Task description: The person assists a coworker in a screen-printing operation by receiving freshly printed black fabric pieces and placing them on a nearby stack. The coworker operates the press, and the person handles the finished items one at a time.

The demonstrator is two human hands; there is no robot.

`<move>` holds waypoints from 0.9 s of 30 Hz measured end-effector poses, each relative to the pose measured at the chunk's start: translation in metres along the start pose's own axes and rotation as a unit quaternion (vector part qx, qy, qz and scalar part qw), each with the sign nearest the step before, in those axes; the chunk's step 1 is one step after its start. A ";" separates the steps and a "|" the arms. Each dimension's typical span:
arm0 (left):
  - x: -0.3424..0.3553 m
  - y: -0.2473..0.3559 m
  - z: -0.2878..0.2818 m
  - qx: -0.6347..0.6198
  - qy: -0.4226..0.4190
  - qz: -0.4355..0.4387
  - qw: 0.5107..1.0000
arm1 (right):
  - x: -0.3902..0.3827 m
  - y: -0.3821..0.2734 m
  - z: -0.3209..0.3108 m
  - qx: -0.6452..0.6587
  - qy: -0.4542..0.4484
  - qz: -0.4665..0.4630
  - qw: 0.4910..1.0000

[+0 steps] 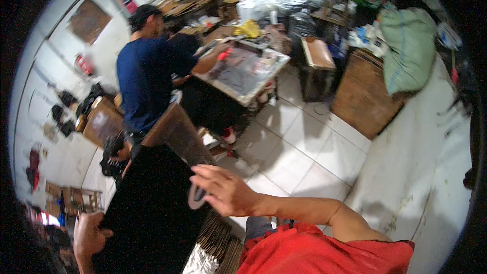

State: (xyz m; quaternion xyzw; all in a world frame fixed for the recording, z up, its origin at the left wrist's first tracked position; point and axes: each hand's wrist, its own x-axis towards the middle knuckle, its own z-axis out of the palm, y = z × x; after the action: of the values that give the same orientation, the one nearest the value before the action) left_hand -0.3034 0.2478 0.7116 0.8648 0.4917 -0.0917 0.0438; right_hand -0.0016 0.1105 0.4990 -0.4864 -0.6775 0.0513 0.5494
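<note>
A wide, flat black panel (152, 208) spans the space before me; its kind cannot be made out. My left hand (91, 236) is closed round its left edge, thumb folded over the side. At the opposite edge, my right hand (225, 190) has its fingers bent over a pale, rounded flat piece with a dark middle (195, 198). The fingertips rest against that piece, and part of it is hidden behind them. Just beyond the panel's far end, a brown translucent-looking board (175, 129) slants upward.
Layered brown sheets (220, 238) lie below the panel. Ahead, a person in dark blue (144, 76) works at a table (281, 63); another head shows lower left. A wooden box (365, 94) and a stuffed green sack (408, 50) stand right, by a white wall (421, 157).
</note>
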 end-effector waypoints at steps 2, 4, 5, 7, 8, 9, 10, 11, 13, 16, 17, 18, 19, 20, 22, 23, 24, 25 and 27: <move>0.015 0.065 0.005 0.040 -0.056 0.109 0.992 | 0.016 -0.023 -0.031 -0.107 -0.007 -0.054 0.993; 0.028 0.122 0.017 0.070 -0.101 0.115 0.986 | 0.024 -0.034 -0.058 -0.195 -0.032 -0.093 0.976; 0.042 0.146 0.023 0.069 -0.106 0.242 0.962 | 0.026 -0.035 -0.068 -0.202 -0.102 -0.064 0.972; 0.061 0.191 0.044 0.115 -0.126 0.377 0.911 | 0.021 -0.029 -0.085 -0.223 -0.220 0.013 0.950; 0.069 0.211 0.058 0.114 -0.168 0.343 0.917 | 0.014 -0.022 -0.095 -0.234 -0.248 0.058 0.938; 0.082 0.229 0.068 0.102 -0.174 0.376 0.904 | 0.007 -0.014 -0.103 -0.238 -0.287 0.110 0.921; 0.097 0.248 0.081 0.096 -0.176 0.410 0.890 | -0.001 -0.002 -0.112 -0.239 -0.320 0.159 0.903; 0.112 0.267 0.096 0.083 -0.172 0.446 0.874 | -0.012 0.012 -0.123 -0.254 -0.296 0.145 0.910; 0.142 0.303 0.131 0.066 -0.160 0.518 0.838 | -0.042 0.039 -0.144 -0.252 -0.270 0.148 0.917; 0.183 0.365 0.192 0.054 -0.124 0.612 0.780 | -0.087 0.087 -0.171 -0.265 -0.305 0.216 0.889; 0.195 0.385 0.213 0.037 -0.121 0.625 0.771 | -0.103 0.102 -0.181 -0.261 -0.303 0.243 0.884; 0.207 0.404 0.232 0.040 -0.127 0.634 0.762 | -0.117 0.116 -0.190 -0.256 -0.305 0.271 0.876; 0.217 0.423 0.251 0.022 -0.109 0.651 0.751 | -0.132 0.129 -0.199 -0.251 -0.324 0.311 0.857; 0.227 0.439 0.267 0.017 -0.094 0.666 0.740 | -0.146 0.138 -0.207 -0.248 -0.295 0.324 0.864; 0.245 0.473 0.295 -0.008 -0.086 0.687 0.721 | -0.172 0.151 -0.223 -0.242 -0.277 0.375 0.851; 0.252 0.489 0.307 -0.017 -0.087 0.690 0.718 | -0.182 0.158 -0.229 -0.239 -0.264 0.404 0.843; 0.257 0.506 0.318 -0.020 -0.088 0.694 0.715 | -0.194 0.164 -0.235 -0.238 -0.255 0.436 0.830; 0.260 0.522 0.328 -0.037 -0.088 0.692 0.715 | -0.207 0.169 -0.240 -0.235 -0.246 0.468 0.816; 0.265 0.556 0.344 -0.061 -0.092 0.689 0.717 | -0.233 0.184 -0.250 -0.245 -0.210 0.521 0.790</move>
State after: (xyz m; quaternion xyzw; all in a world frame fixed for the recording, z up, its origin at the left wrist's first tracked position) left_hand 0.2668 0.1284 0.3134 0.9472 -0.2417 -0.0850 0.1926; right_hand 0.2895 -0.0770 0.3236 -0.8610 -0.4102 0.2631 0.1459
